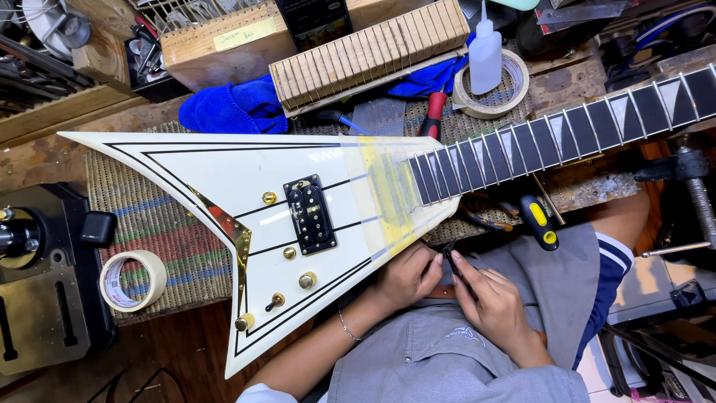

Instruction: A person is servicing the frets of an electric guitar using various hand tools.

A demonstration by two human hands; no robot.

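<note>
the white v-shaped electric guitar (246, 201) lies flat across the table (574, 82) on a striped woven mat (160, 239), neck (567, 130) running off to the right. just below the body's lower edge, over the lap, both hands meet on a small dark tool (450, 257), probably cutters or pliers, though the view is too tight to be sure. the left hand (406, 276) is curled with its fingertips pinched on the tool's tip; the right hand (496, 302) is closed around its handles

the likeliest trouble is the tool slipping or being lifted carelessly and nicking the glossy white finish, since the hands work right against the body's edge. the yellowish masking tape (384, 190) guards only the stretch near the neck joint, so the rest of the top is bare. the lower wing overhangs the table, so a knock from a forearm could pivot the guitar off the mat. the yellow-handled screwdriver (538, 222) lies near the table's edge and could roll into the lap

the table is worn wood, crowded: a loose fretted fingerboard (369, 56) on a wooden block, a blue cloth (235, 108), a white squeeze bottle (485, 56) standing beside a roll of tape (496, 86), a second tape roll (133, 280) at the left by a black machine base (45, 276), a red-handled tool (432, 116). a cramped repair shop, little free room
</note>
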